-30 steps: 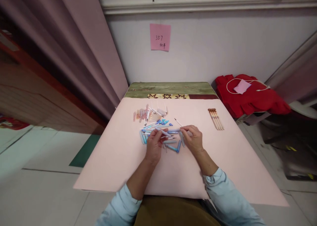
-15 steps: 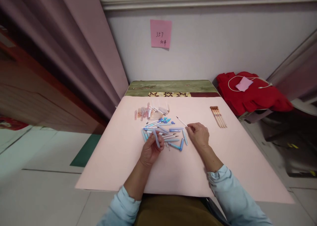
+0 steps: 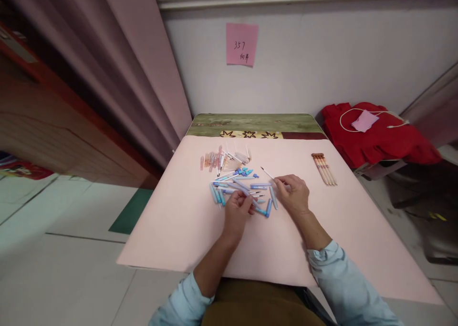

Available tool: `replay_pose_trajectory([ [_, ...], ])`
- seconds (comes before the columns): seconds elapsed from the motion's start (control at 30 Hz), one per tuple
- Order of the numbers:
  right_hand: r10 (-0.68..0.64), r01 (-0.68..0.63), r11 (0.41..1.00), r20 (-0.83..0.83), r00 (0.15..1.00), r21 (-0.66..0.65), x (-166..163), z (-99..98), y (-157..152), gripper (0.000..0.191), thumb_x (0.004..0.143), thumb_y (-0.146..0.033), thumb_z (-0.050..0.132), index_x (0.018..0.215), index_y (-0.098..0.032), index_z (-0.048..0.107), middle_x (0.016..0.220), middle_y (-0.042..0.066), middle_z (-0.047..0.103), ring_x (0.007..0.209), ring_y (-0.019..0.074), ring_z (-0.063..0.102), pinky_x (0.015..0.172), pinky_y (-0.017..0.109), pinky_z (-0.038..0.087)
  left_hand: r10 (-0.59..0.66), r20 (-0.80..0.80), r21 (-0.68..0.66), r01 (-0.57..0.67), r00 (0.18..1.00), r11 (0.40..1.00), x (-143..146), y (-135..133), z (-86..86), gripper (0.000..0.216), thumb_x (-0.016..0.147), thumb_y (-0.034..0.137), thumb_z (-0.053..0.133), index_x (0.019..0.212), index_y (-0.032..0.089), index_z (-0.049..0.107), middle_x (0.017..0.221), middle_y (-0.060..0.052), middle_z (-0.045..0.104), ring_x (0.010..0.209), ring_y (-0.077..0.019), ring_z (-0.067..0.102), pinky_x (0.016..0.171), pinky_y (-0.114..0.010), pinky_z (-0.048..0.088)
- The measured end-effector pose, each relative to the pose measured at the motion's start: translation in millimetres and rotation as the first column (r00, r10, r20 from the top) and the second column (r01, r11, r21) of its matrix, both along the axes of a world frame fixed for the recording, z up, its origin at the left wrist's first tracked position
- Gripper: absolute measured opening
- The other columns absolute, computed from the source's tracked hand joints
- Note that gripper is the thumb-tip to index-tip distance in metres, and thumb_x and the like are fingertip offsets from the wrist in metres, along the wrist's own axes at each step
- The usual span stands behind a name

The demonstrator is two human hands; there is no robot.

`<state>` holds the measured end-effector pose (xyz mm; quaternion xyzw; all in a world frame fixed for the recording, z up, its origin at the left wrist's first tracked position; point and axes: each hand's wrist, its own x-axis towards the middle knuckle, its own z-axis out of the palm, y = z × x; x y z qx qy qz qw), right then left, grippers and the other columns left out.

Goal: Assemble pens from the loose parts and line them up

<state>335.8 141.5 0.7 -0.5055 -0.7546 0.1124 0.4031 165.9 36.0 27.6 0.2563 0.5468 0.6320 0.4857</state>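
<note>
A heap of blue pen parts point(image 3: 239, 188) lies on a pink sheet point(image 3: 343, 221) that covers the table. My left hand point(image 3: 239, 212) is closed around a pale blue pen barrel at the heap's near edge. My right hand point(image 3: 294, 194), just right of the heap, pinches the end of a thin white refill point(image 3: 267, 173) that points up and left. Behind the heap lies a cluster of pink and clear pen parts point(image 3: 223, 160).
A row of several assembled tan pens point(image 3: 324, 168) lies at the sheet's far right. A green patterned table edge point(image 3: 254, 124) shows beyond the sheet. A red cloth with a white cable point(image 3: 375, 133) sits to the right. A pink note point(image 3: 241, 44) hangs on the wall.
My hands parted, the left taking a blue barrel towards me and the right taking the thin refill. The left hand has since moved back to the heap. The view shifted slightly left.
</note>
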Motion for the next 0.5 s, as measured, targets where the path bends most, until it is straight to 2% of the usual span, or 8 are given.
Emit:
replay_pose_trajectory([
  [0.07,0.160,-0.158,0.987,-0.046,0.986,0.037,-3,7.6,-7,0.022,0.090,-0.040,0.058,0.089,-0.024,0.073,0.087,0.004,0.072,0.084,0.0202,0.063,0.084,0.035,0.042,0.016,0.024,0.028,-0.017,1.000,0.999,9,1,-0.5,0.030,0.070,0.038,0.077,0.081,0.017,0.058,0.074,-0.003,0.070,0.060,-0.0135,0.063,0.059,-0.026,0.052],
  [0.13,0.314,-0.312,0.949,-0.058,0.947,0.044,-6,12.2,-13,0.022,0.088,-0.042,0.062,0.097,-0.025,0.073,0.090,0.004,0.074,0.085,0.0206,0.064,0.083,0.035,0.045,0.040,0.020,0.058,-0.041,0.999,0.997,11,4,1.1,0.030,0.070,0.037,0.077,0.084,0.018,0.059,0.075,-0.002,0.069,0.065,-0.0155,0.066,0.066,-0.030,0.055],
  [0.2,0.403,-0.401,0.915,-0.056,0.913,0.039,-11,12.8,-17,0.024,0.087,-0.043,0.064,0.102,-0.027,0.073,0.092,0.004,0.074,0.086,0.0210,0.066,0.083,0.036,0.047,0.053,0.005,0.075,-0.053,0.999,0.996,10,7,1.7,0.030,0.070,0.037,0.077,0.087,0.018,0.060,0.078,-0.003,0.070,0.066,-0.0161,0.068,0.068,-0.031,0.056],
  [0.5,0.468,-0.466,0.884,-0.042,0.883,0.049,-18,4.6,-16,0.016,0.088,-0.038,0.063,0.093,-0.027,0.074,0.089,0.003,0.075,0.083,0.0184,0.067,0.081,0.034,0.048,0.104,-0.017,0.067,-0.103,0.994,0.992,10,9,-1.3,0.027,0.067,0.035,0.079,0.082,0.018,0.062,0.068,0.002,0.064,0.059,-0.0121,0.060,0.058,-0.024,0.050],
])
